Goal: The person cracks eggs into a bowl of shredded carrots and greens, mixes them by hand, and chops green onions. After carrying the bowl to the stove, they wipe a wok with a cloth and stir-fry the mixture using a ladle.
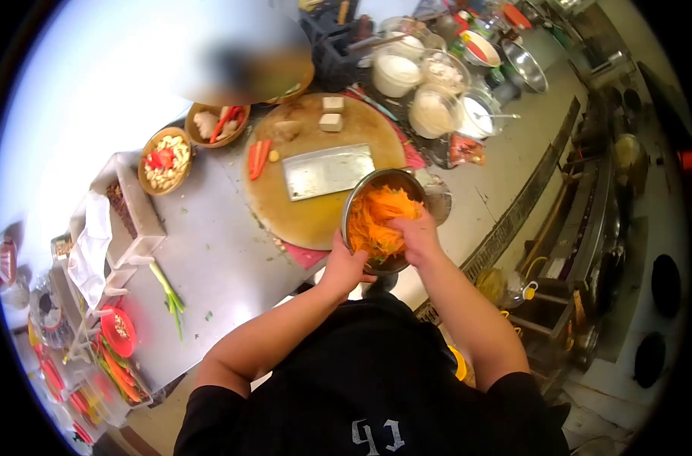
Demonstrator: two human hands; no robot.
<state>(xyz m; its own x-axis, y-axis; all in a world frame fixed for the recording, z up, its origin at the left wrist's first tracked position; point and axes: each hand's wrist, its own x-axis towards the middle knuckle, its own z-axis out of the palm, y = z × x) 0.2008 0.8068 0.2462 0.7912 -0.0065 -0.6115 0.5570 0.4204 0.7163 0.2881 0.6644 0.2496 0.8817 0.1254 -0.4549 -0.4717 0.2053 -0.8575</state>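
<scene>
A metal bowl [351, 209] filled with shredded carrot [380, 216] is held just past the front right edge of the round cutting board [323, 224]. My left hand [344, 267] is closed on the bowl's left rim. Inside the bowl, my right hand [414, 234] has its fingers sunk in the shreds, and their tips are hidden. Close by on the board lies a cleaver [328, 171], its broad blade flat. Red pepper pieces [258, 158] rest to its left, and two pale blocks [331, 122] sit behind it.
Baskets of garlic [165, 173] and of ginger with chilies [218, 125] stand left of the board. Several tubs of powder [397, 74] crowd the back right. A green onion [167, 292] lies on the metal table [217, 251]. The stove [589, 190] is at right.
</scene>
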